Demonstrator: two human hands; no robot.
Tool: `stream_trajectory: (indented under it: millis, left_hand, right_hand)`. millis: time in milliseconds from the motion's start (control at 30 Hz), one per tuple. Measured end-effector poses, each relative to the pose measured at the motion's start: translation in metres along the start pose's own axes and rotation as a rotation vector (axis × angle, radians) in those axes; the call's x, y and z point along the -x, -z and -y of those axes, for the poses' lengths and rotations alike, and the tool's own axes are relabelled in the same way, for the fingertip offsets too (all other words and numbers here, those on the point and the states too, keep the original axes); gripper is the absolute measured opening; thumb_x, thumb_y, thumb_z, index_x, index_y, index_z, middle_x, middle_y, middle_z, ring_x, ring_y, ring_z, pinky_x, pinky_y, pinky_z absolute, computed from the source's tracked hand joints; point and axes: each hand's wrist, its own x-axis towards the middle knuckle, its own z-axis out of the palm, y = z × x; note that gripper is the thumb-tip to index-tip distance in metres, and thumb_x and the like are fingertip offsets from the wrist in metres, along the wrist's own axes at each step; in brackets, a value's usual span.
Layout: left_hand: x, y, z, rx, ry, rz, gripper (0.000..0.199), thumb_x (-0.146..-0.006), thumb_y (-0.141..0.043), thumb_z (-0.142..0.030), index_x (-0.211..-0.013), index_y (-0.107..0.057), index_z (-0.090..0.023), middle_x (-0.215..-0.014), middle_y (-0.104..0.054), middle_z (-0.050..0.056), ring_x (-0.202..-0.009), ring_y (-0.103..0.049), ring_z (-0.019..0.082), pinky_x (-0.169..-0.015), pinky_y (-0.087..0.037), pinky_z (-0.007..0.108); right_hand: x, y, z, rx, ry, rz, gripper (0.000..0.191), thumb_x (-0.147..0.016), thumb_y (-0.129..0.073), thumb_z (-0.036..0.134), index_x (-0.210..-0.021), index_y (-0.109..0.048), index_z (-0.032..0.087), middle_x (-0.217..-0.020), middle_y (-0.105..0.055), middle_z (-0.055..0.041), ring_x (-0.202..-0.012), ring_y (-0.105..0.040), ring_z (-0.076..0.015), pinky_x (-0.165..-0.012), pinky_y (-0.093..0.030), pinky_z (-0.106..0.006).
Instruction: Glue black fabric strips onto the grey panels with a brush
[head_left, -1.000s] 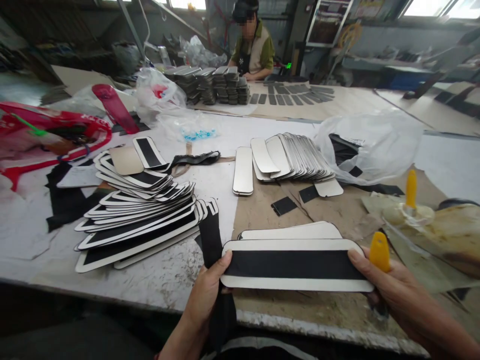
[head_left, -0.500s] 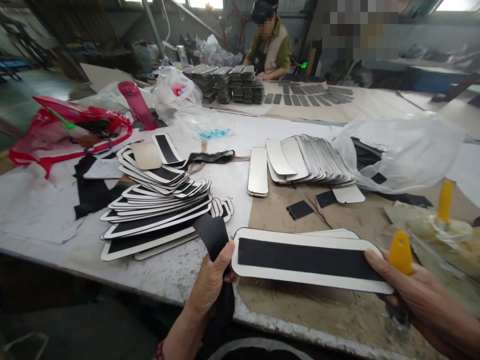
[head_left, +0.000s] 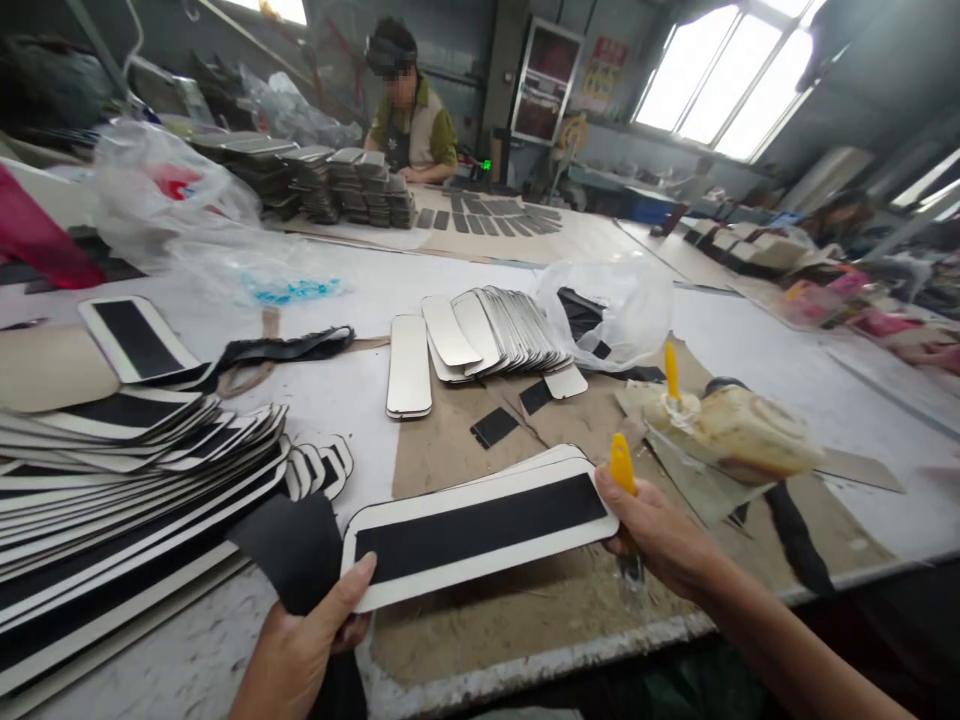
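A long white panel with rounded corners and a black strip (head_left: 484, 530) down its middle is held between my two hands, tilted up to the right. My left hand (head_left: 300, 630) pinches its left end, thumb on top; a loose band of black material (head_left: 296, 545) also passes through that hand and hangs below it. My right hand (head_left: 660, 530) grips the right end, fingers underneath. A yellow-handled tool (head_left: 621, 465) is tucked in the same hand, its shiny lower end blurred below the fingers. More white panels lie just behind the held one.
Fanned black-striped panels (head_left: 150, 510) cover the left side. Plain white panels (head_left: 510, 335) lie overlapped beyond, beside a clear plastic bag (head_left: 630, 310). A glue-stained tub (head_left: 750, 430) with a yellow handle stands right. A co-worker (head_left: 416, 120) sits behind grey stacks (head_left: 345, 185).
My view has swung to the right. My left thumb has moved onto the panel's left end, and the panel now tilts up toward the right. The right hand keeps its grip.
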Motion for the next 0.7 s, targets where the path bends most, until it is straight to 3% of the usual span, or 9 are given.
stream_trajectory:
  millis: [200, 333, 467, 567, 700]
  left_hand:
    - [0.002, -0.006, 0.000, -0.057, -0.009, -0.079, 0.038, -0.050, -0.082, -0.041, -0.067, -0.055, -0.019, -0.059, -0.053, -0.003, -0.049, -0.047, 0.013, -0.043, -0.041, 0.023]
    - [-0.006, -0.001, 0.011, 0.012, 0.103, 0.121, 0.047, -0.053, -0.077, -0.052, -0.046, -0.049, -0.016, -0.041, -0.043, -0.002, -0.038, -0.037, 0.009, -0.037, -0.032, 0.022]
    - [-0.013, 0.000, 0.002, 0.154, 0.183, 0.248, 0.052, -0.055, -0.075, -0.058, -0.046, -0.051, -0.013, -0.038, -0.041, -0.001, -0.035, -0.036, 0.007, -0.036, -0.026, 0.020]
    - [-0.023, -0.002, -0.017, 0.162, 0.084, 0.246, 0.050, -0.061, -0.073, -0.055, -0.048, -0.048, -0.014, -0.039, -0.037, -0.004, -0.035, -0.034, 0.006, -0.037, -0.023, 0.019]
    - [-0.048, -0.004, -0.039, 0.015, -0.091, 0.129, 0.051, -0.061, -0.072, -0.058, -0.049, -0.042, -0.017, -0.038, -0.037, -0.005, -0.035, -0.033, 0.007, -0.037, -0.025, 0.021]
  right_hand:
    - [-0.004, 0.010, -0.001, 0.143, 0.051, -0.092, 0.044, -0.073, -0.062, 0.058, -0.066, -0.048, 0.017, -0.054, -0.038, 0.0060, -0.045, -0.033, -0.0059, -0.039, -0.025, -0.018]
    - [-0.002, 0.013, -0.002, 0.041, 0.039, 0.005, 0.044, -0.078, -0.057, 0.058, -0.070, -0.051, 0.016, -0.055, -0.038, 0.0060, -0.043, -0.029, -0.0044, -0.037, -0.023, -0.017]
    - [-0.004, 0.011, 0.013, -0.150, -0.079, 0.083, 0.044, -0.075, -0.060, 0.059, -0.072, -0.050, 0.016, -0.054, -0.035, 0.0075, -0.041, -0.023, -0.0034, -0.037, -0.020, -0.016]
    - [-0.020, 0.010, 0.036, -0.101, -0.042, 0.120, 0.044, -0.077, -0.057, 0.060, -0.072, -0.049, 0.017, -0.054, -0.036, 0.0069, -0.042, -0.024, -0.0044, -0.039, -0.020, -0.018]
    - [-0.059, 0.012, 0.061, 0.325, 0.129, 0.031, 0.043, -0.079, -0.051, 0.057, -0.061, -0.045, 0.018, -0.049, -0.039, 0.0045, -0.043, -0.032, -0.0081, -0.042, -0.023, -0.021]
